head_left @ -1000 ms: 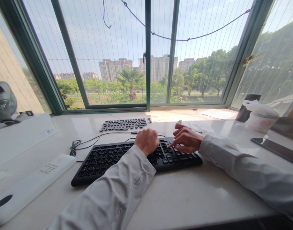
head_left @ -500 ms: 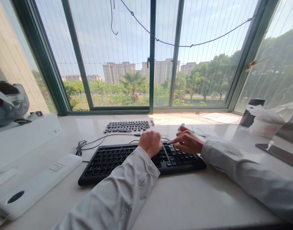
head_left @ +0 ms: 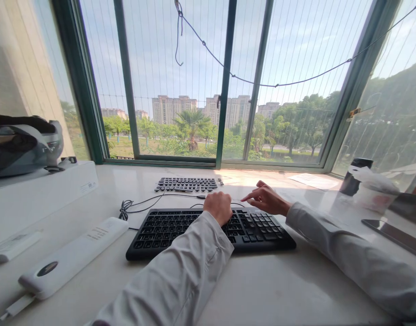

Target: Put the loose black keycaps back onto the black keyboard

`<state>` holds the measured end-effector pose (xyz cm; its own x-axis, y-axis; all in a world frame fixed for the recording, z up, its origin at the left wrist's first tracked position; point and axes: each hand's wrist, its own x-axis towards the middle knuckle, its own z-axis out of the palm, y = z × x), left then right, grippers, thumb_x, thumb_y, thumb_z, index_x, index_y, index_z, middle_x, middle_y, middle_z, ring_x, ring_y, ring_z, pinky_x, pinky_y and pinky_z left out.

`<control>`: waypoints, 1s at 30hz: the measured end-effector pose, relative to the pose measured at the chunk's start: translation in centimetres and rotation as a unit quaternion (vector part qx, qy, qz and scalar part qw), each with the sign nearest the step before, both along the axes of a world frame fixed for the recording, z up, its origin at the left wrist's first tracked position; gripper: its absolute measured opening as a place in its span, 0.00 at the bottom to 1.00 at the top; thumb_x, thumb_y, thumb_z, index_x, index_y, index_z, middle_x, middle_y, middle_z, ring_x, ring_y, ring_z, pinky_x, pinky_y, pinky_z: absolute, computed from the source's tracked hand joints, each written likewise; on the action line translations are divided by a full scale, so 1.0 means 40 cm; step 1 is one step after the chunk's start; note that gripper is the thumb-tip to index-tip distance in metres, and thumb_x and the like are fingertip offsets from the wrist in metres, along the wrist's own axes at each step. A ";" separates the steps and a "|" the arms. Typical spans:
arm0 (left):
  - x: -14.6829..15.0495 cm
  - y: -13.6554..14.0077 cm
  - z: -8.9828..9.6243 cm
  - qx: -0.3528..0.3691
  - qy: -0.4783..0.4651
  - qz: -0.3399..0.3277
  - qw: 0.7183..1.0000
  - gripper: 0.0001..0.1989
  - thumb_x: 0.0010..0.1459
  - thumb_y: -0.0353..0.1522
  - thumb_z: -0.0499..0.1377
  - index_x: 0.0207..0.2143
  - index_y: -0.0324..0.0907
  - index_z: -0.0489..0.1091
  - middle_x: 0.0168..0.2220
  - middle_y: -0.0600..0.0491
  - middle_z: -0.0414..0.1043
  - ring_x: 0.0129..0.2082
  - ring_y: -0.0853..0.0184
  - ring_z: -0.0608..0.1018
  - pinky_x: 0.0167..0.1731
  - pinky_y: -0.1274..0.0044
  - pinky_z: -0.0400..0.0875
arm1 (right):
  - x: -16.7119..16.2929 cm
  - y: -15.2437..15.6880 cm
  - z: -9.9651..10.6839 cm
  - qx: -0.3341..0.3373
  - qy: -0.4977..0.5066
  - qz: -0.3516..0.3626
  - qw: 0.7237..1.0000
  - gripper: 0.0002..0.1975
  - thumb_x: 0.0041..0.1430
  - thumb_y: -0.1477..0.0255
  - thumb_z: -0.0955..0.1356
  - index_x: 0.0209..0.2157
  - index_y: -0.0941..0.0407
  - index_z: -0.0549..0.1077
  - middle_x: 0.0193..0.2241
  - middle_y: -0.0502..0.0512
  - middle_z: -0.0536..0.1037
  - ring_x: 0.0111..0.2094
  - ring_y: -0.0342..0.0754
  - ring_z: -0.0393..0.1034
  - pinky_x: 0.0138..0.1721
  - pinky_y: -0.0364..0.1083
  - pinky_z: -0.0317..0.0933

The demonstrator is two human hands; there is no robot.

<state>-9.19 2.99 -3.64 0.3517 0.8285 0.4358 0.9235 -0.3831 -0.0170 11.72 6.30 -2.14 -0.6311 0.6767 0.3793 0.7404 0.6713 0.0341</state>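
Observation:
A black keyboard [head_left: 170, 231] lies across the white counter. Its left part shows bare switch sockets, while the number pad at the right has keycaps on. My left hand [head_left: 219, 207] is closed in a fist over the keyboard, right of its middle; whatever its fingers hold is hidden. My right hand [head_left: 268, 200] hovers above the keyboard's upper right edge, index finger stretched to the left and the other fingers apart, with nothing visible in it. Behind the keyboard sit rows of loose black keycaps [head_left: 186, 184].
A coiled cable [head_left: 124, 209] and a white power strip [head_left: 75, 256] lie at left, with a helmet-like object [head_left: 24, 145] on a white box [head_left: 75, 179] behind. At right are a phone [head_left: 394, 235], a bagged cup [head_left: 374, 194], a dark bottle [head_left: 355, 176] and paper [head_left: 313, 181].
My right hand has lifted off the number pad keys, back and up from the keyboard. The left fist stays over the same part. The whole view has shifted slightly.

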 end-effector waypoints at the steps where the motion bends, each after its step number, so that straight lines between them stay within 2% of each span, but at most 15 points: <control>1: -0.001 0.000 0.000 -0.002 0.000 0.000 1.000 0.13 0.50 0.29 0.53 0.34 0.38 0.77 0.31 0.42 0.76 0.35 0.56 0.79 0.33 0.69 0.73 | -0.010 0.019 0.002 0.022 0.023 -0.026 0.999 0.16 0.61 0.65 0.62 0.41 0.52 0.79 0.15 0.50 0.71 0.23 0.43 0.57 0.40 0.46 0.50; 4: -0.006 0.004 -0.002 -0.010 0.001 0.010 1.000 0.13 0.49 0.28 0.54 0.34 0.38 0.76 0.33 0.42 0.76 0.35 0.55 0.79 0.33 0.68 0.73 | -0.056 0.094 0.004 0.051 0.034 -0.098 0.993 0.17 0.62 0.65 0.60 0.42 0.52 0.78 0.19 0.50 0.74 0.23 0.42 0.61 0.45 0.47 0.50; 6: -0.009 0.007 -0.002 -0.022 0.001 0.023 0.999 0.13 0.49 0.27 0.54 0.35 0.37 0.76 0.34 0.43 0.76 0.36 0.56 0.79 0.34 0.68 0.73 | -0.093 0.155 0.001 0.022 -0.007 -0.155 0.988 0.17 0.62 0.61 0.60 0.42 0.50 0.78 0.27 0.53 0.78 0.29 0.45 0.66 0.49 0.48 0.48; 8: -0.011 0.008 0.000 -0.035 0.000 0.037 0.999 0.13 0.50 0.27 0.54 0.35 0.37 0.76 0.35 0.43 0.76 0.37 0.56 0.78 0.35 0.69 0.73 | -0.127 0.219 -0.005 0.003 -0.016 -0.181 0.983 0.16 0.59 0.58 0.63 0.38 0.50 0.79 0.32 0.55 0.79 0.35 0.48 0.69 0.51 0.49 0.48; 11: -0.013 0.005 0.008 -0.054 0.002 0.051 0.997 0.12 0.52 0.28 0.54 0.35 0.36 0.76 0.35 0.42 0.76 0.37 0.57 0.78 0.36 0.69 0.73 | -0.165 0.312 -0.018 -0.035 -0.015 -0.226 0.973 0.18 0.54 0.55 0.66 0.34 0.52 0.80 0.35 0.58 0.79 0.39 0.51 0.70 0.48 0.50 0.53; 17: -0.010 0.000 0.016 -0.072 0.001 0.055 0.996 0.12 0.52 0.29 0.55 0.37 0.36 0.76 0.36 0.42 0.76 0.39 0.57 0.78 0.36 0.70 0.73 | -0.191 0.440 -0.041 -0.095 0.015 -0.307 0.947 0.26 0.50 0.49 0.67 0.39 0.56 0.78 0.43 0.65 0.76 0.43 0.57 0.70 0.43 0.52 0.60; 20: -0.008 0.001 0.016 -0.079 -0.002 0.056 0.995 0.11 0.52 0.29 0.56 0.36 0.36 0.76 0.36 0.42 0.76 0.39 0.58 0.78 0.36 0.71 0.73 | -0.192 0.469 -0.055 -0.123 0.029 -0.302 0.945 0.26 0.48 0.51 0.69 0.41 0.56 0.77 0.45 0.63 0.76 0.46 0.56 0.69 0.43 0.49 0.62; 26: -0.007 0.004 0.015 -0.070 -0.003 0.054 0.996 0.11 0.54 0.30 0.55 0.36 0.36 0.76 0.36 0.42 0.76 0.38 0.58 0.78 0.36 0.72 0.72 | -0.195 0.474 -0.067 -0.175 0.071 -0.271 0.944 0.13 0.45 0.63 0.72 0.33 0.55 0.79 0.32 0.56 0.80 0.41 0.51 0.72 0.41 0.43 0.64; 30: -0.010 0.004 0.015 -0.057 -0.006 0.046 0.997 0.12 0.55 0.31 0.54 0.36 0.37 0.76 0.34 0.41 0.76 0.38 0.57 0.78 0.36 0.71 0.72 | -0.175 0.436 -0.040 -0.210 0.124 -0.225 0.943 0.14 0.46 0.65 0.73 0.36 0.57 0.78 0.28 0.55 0.80 0.35 0.46 0.74 0.38 0.42 0.64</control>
<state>-9.58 3.16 -3.02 0.2675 0.9010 0.3416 0.9546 -0.2959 0.0330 4.73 23.75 -3.75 -0.1710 0.9783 0.1167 0.9040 0.2029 -0.3763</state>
